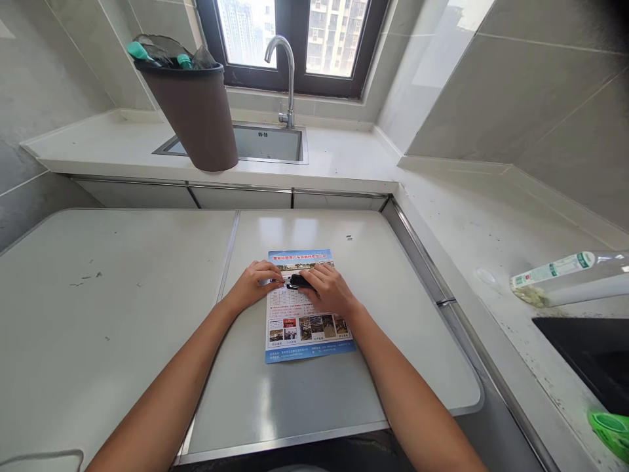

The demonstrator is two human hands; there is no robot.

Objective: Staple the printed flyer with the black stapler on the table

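Across from us, the bin (194, 118) stands at the front of the counter (344, 147) and blocks our view of the left part of the sink (303, 147). It leans left in our view, with a dark liner and two teal ends showing at its mouth. The tap (289, 78) rises behind the sink, with the window (292, 39) beyond it.

On our right, along the side run of the counter, a clear bottle (565, 272) lies on its side with its base towards us. A black panel (590, 357) is just beside it, and nearer us a green item (612, 429) is partly cut off by the edge of the view. Two small dark bits (348, 237) lie on the bench (147, 275), beyond the flyer (309, 354), and a few dark specks lie well to the left.

The flyer is flat on the bench, right of its seam, and our hands cover parts of it. Above its upper half is the black stapler (297, 281), between our two hands. Our right hand (331, 288) has its fingers closed over the stapler's right end, grasping it. Our left hand (253, 287) has its fingers drawn together at the silver left end; we cannot tell whether they grip it.
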